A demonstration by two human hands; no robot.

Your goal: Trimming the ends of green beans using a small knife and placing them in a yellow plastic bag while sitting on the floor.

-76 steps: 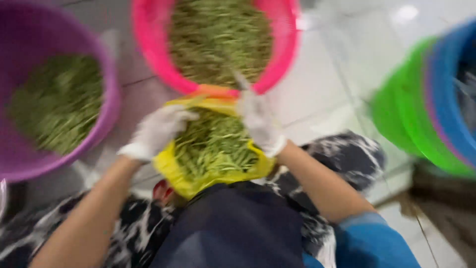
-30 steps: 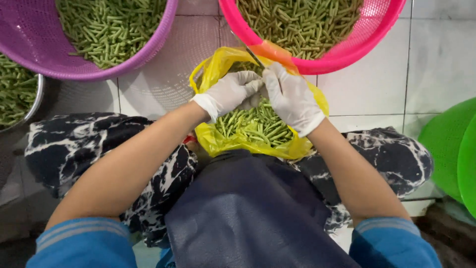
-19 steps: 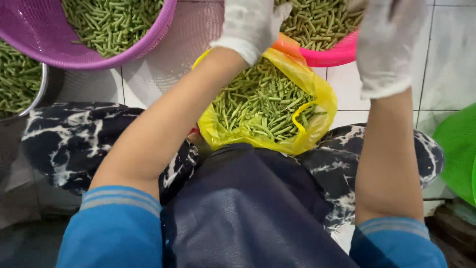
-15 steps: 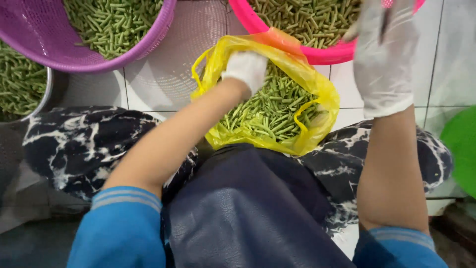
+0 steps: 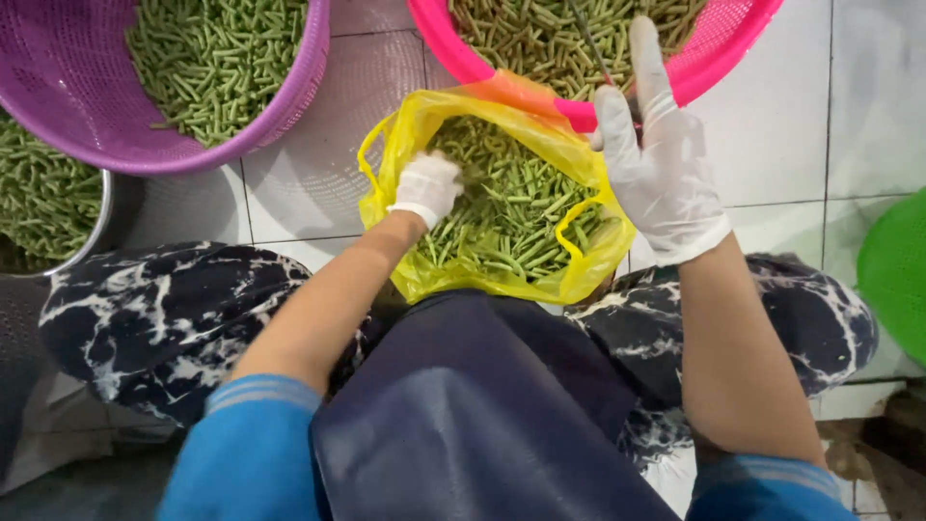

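My left hand was curled down into the green beans inside the yellow bag between my knees; whether it had closed on any I could not tell. I judged a small, loose handful best there. Right of it, my right hand clasped a thin knife over the pink basket.

The left hand has dropped from above the pink basket and now digs into the beans in the yellow bag, while the right hand has lowered toward the bag's right rim.
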